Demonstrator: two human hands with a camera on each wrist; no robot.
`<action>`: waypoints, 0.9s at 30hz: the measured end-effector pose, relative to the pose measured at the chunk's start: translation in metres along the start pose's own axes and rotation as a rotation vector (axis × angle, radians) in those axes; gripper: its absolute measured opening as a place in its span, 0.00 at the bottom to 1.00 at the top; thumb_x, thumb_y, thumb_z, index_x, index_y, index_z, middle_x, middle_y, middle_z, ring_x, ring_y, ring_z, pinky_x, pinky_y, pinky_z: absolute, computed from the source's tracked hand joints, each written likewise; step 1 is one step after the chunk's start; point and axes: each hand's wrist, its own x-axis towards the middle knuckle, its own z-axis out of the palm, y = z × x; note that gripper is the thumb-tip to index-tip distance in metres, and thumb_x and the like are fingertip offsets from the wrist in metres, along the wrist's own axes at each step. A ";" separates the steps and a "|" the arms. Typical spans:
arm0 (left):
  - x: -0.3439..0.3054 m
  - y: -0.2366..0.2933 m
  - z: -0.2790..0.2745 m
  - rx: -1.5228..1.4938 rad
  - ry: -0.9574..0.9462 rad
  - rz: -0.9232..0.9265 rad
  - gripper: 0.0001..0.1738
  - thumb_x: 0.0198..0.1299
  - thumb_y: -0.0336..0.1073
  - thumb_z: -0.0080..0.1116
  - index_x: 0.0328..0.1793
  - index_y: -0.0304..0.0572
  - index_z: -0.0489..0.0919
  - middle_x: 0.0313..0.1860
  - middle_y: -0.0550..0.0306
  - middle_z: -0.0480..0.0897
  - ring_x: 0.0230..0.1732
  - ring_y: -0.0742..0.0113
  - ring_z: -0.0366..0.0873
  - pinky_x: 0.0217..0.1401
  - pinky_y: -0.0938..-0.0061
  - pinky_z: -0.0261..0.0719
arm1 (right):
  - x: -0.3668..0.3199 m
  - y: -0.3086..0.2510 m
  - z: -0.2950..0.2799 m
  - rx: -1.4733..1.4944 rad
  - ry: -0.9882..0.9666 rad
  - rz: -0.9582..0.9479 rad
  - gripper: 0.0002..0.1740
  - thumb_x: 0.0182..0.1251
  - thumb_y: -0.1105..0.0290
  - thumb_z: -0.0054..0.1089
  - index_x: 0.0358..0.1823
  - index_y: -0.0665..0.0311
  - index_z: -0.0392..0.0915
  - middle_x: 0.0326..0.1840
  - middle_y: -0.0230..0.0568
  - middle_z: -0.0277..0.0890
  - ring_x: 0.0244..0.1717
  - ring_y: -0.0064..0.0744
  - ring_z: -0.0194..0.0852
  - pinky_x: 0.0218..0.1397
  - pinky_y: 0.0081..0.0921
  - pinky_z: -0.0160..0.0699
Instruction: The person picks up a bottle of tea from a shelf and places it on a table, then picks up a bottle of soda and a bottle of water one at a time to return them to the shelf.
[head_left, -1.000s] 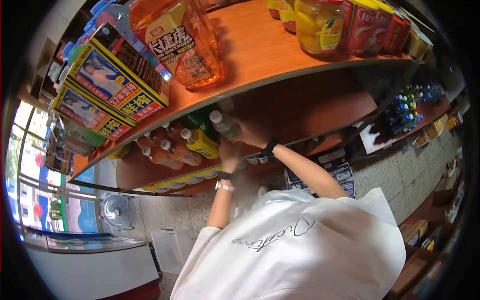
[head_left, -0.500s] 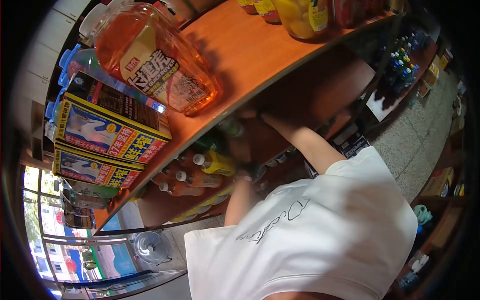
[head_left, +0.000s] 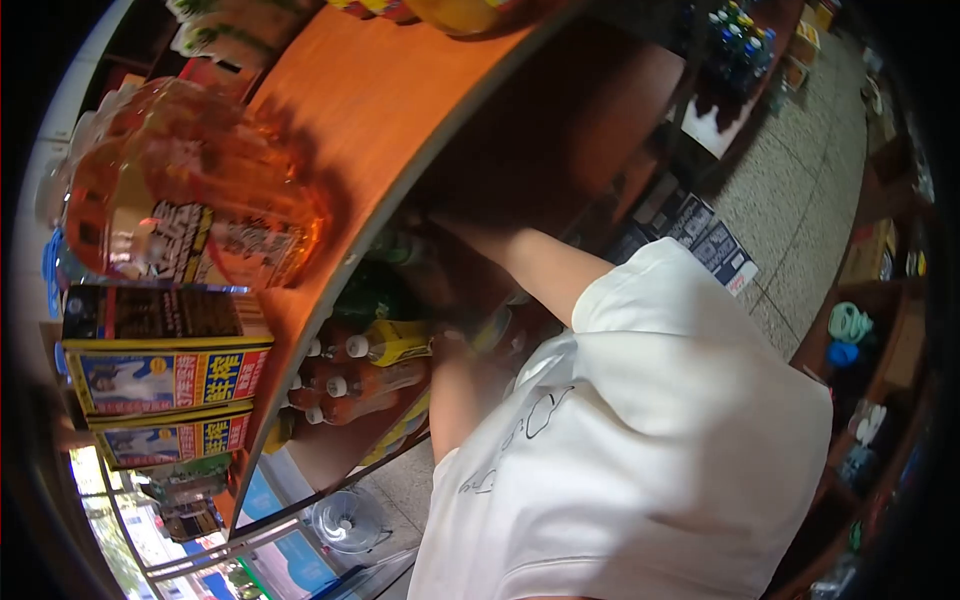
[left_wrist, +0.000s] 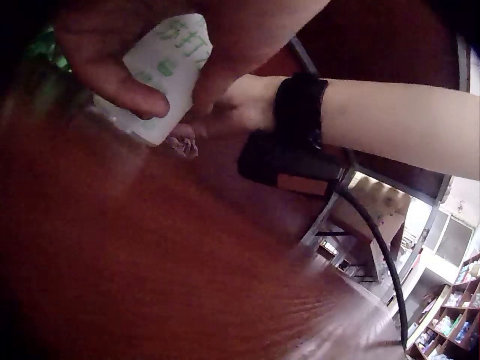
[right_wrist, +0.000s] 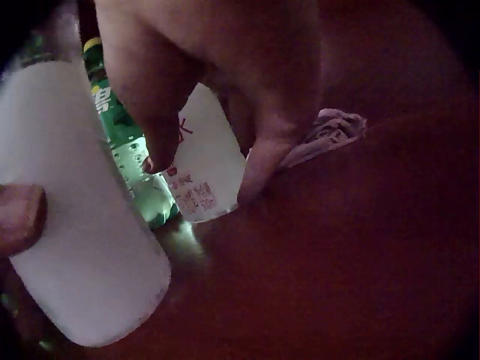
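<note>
Under the upper shelf, my left hand (left_wrist: 97,64) grips a clear bottle with a white label (left_wrist: 169,71) printed in green. My right hand (right_wrist: 217,45), farther back, holds another white-labelled bottle (right_wrist: 206,165) with red print, its base close over the brown shelf board (right_wrist: 352,262). In the right wrist view the left hand's bottle (right_wrist: 82,217) stands tilted at the left, a fingertip across its label. Behind both is a green bottle (right_wrist: 124,142). Crumpled wrapping (right_wrist: 330,139) lies beside the right hand.
Orange-drink bottles (head_left: 365,382) and a yellow-labelled bottle (head_left: 395,342) occupy the near end of the lower shelf. Above, an amber jug (head_left: 200,190) and drink cartons (head_left: 165,380) stand by the upper shelf's edge (head_left: 440,130). A fan (head_left: 350,520) stands on the floor.
The head view has swung round, and the upper shelf tilts more steeply. Both hands have gone from the shelf's front to deeper beneath the upper board, carrying the bottle seen earlier inward.
</note>
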 end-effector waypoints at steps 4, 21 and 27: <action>-0.012 -0.018 0.038 0.180 -0.015 0.079 0.17 0.74 0.36 0.47 0.65 0.40 0.72 0.61 0.44 0.78 0.65 0.55 0.73 0.67 0.65 0.70 | 0.000 0.030 -0.012 -0.029 0.025 0.039 0.27 0.64 0.64 0.65 0.65 0.60 0.72 0.61 0.47 0.76 0.64 0.43 0.72 0.66 0.42 0.73; -0.038 -0.021 0.041 0.252 0.084 0.190 0.16 0.68 0.30 0.50 0.60 0.33 0.74 0.60 0.43 0.78 0.62 0.52 0.74 0.71 0.59 0.64 | -0.255 0.001 -0.116 -0.417 -0.121 0.158 0.24 0.60 0.63 0.62 0.59 0.57 0.77 0.66 0.44 0.72 0.71 0.49 0.63 0.74 0.48 0.61; -0.146 0.108 -0.068 -1.335 0.113 -0.580 0.25 0.66 0.28 0.55 0.68 0.28 0.67 0.60 0.46 0.75 0.58 0.58 0.74 0.63 0.66 0.71 | -0.377 0.035 -0.161 -0.437 -0.361 0.527 0.24 0.60 0.61 0.63 0.58 0.56 0.76 0.67 0.41 0.71 0.75 0.52 0.54 0.76 0.56 0.51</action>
